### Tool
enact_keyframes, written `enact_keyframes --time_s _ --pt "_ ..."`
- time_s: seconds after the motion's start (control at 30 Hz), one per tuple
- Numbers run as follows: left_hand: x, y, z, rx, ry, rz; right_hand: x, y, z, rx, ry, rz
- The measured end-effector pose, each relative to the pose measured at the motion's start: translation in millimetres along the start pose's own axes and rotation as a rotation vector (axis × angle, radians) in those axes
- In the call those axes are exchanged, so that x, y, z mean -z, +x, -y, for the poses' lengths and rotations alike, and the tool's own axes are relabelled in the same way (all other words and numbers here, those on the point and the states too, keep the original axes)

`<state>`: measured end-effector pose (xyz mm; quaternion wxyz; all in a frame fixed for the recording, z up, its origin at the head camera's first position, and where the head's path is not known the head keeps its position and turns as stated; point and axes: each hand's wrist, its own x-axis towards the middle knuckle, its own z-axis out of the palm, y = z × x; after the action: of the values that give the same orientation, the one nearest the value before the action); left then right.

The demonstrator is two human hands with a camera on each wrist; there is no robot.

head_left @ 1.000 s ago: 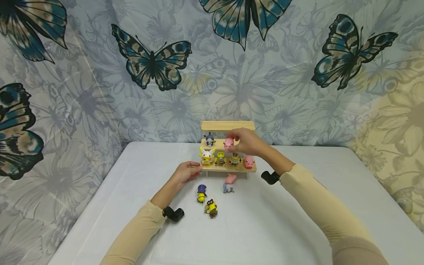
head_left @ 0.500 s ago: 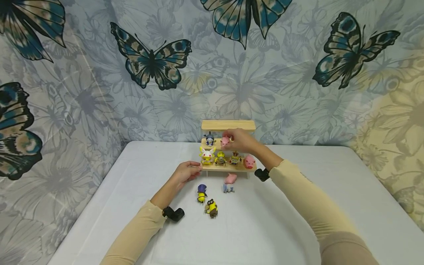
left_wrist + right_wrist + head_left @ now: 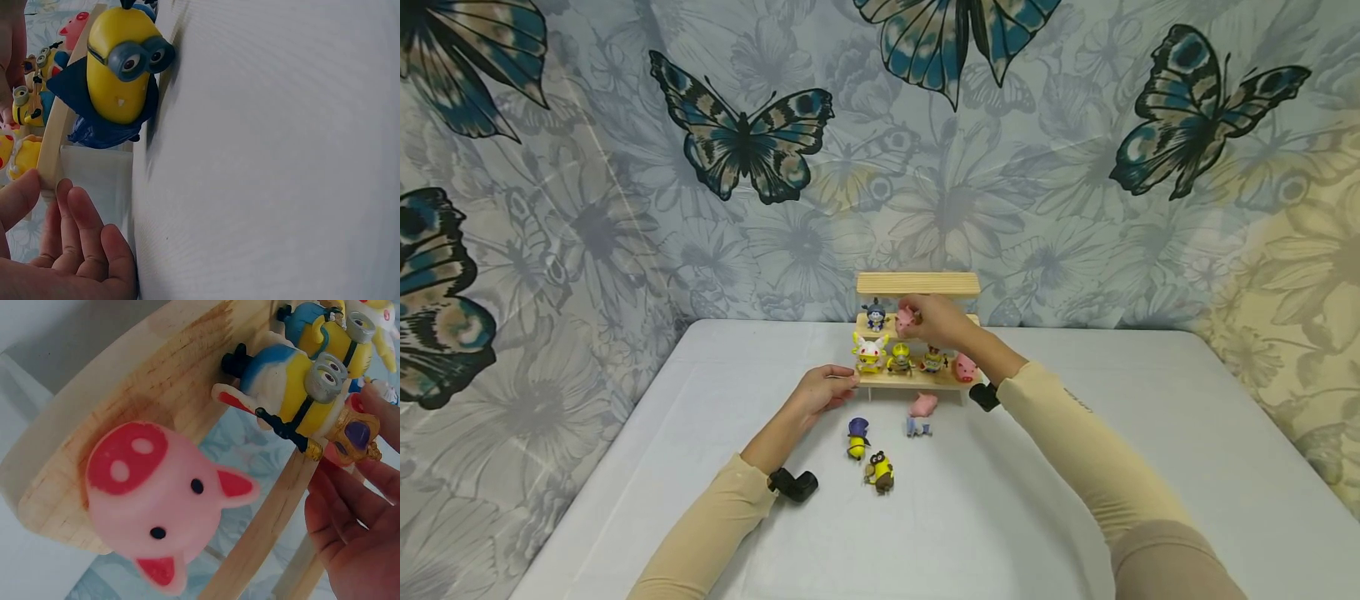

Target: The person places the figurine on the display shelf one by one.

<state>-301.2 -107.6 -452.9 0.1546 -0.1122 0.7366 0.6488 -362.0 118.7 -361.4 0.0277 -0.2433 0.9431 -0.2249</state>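
My left hand [image 3: 822, 392] grips the lower left corner of a small wooden display shelf [image 3: 917, 284], thumb against one face of the board and fingers on the other. At the shelf's upper tier, my right hand [image 3: 942, 321] pinches a pink pig figurine [image 3: 906, 320], mostly covered by fingers in the right wrist view. Left of that pig stands a dark-blue figurine [image 3: 876, 316]. The lower tier bears a white-eared yellow figurine [image 3: 869, 354], a helmeted minion [image 3: 899, 358], a crowned minion [image 3: 300, 394] and a second pig [image 3: 156, 500] at the right end.
In front of the shelf on the white table [image 3: 1037, 500] lie a purple-and-yellow minion [image 3: 857, 438], a brown-and-yellow minion [image 3: 880, 472] and a pink-and-blue figurine [image 3: 921, 408]. A butterfly-patterned cloth [image 3: 955, 200] hangs behind the table.
My right hand has moved left along the upper tier with the pig figurine, closer to the dark-blue figurine. My left hand has stayed at the shelf corner.
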Motion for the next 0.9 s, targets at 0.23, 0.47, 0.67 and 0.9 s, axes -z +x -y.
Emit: enact_keyframes --time_s 0.23,0.47,0.67,0.9 --pt "-1.2 0.2 0.1 0.001 0.001 0.004 7 -9.5 -4 0.01 0.057 0.001" --pt "-1.0 -0.2 -0.7 -0.004 0.002 -0.004 23 -25.0 -4 0.086 0.014 -0.114" --pt "-0.2 -3.1 -3.4 0.006 0.01 0.01 27 -44.4 4 0.106 0.012 -0.137" --pt "-0.2 1.2 -0.1 0.007 0.011 0.002 19 -68.9 11 0.193 0.026 -0.168"
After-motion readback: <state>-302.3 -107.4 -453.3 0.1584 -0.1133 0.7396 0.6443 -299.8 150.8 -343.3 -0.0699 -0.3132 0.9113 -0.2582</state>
